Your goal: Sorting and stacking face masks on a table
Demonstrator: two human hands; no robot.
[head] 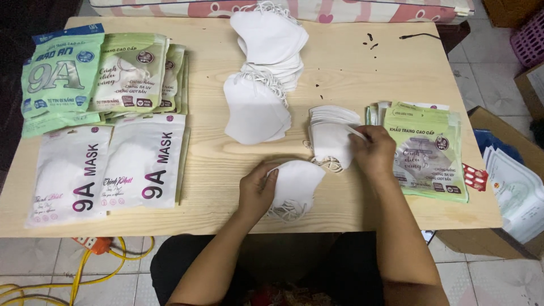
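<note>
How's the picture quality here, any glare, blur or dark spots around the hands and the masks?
Head view: even, soft light on the wooden table, with faint shadows under the left hand and right hand; the white masks wash out, losing fold detail; mild sheen on the white pouches; both hands slightly soft; the far left corner falls dark.

A small bundle of white folded face masks [296, 184] lies flat near the front edge of the desk [340, 73], ear loops trailing toward that edge. Just right of it, a neat stack of the same white masks [331, 136] stands on edge, fanned slightly
</note>
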